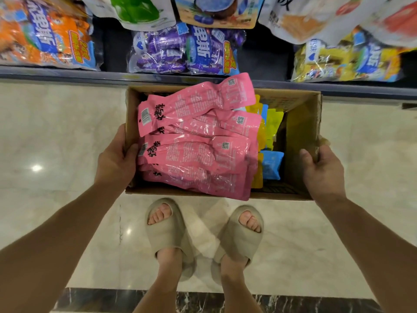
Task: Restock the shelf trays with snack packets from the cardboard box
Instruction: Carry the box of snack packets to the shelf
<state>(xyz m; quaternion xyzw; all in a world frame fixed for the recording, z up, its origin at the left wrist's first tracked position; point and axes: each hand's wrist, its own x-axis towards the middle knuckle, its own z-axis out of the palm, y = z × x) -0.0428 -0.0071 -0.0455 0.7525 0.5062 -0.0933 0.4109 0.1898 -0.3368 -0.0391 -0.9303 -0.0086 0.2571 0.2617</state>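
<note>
**Box gripped at both ends, in front of the low shelf**

I see my left hand (pixel 115 159) clamped on the left end wall of the cardboard box (pixel 302 123), thumb hooked over the rim to the inside. My right hand (pixel 322 170) grips the right end wall the same way. The hands are well apart, with the whole box between them.

The box's long axis runs left to right and its open top faces up at me. The pink packets (pixel 198 154) fill its left and middle in a loose stack. Their long axes also lie roughly left to right, barcode ends to the left. The top one tilts and pokes over the far rim. Yellow packets (pixel 274 120) and a blue packet (pixel 272 164) stand on edge to their right, and the right end shows bare cardboard.

Just beyond the far rim runs the shelf edge (pixel 67 74), with an orange bag (pixel 45 35), a purple bag (pixel 180 50) and a yellow bag (pixel 347 62) on it. Nearer me, two beige slippers (pixel 167 231) stand on the pale marble floor (pixel 56 132).
</note>
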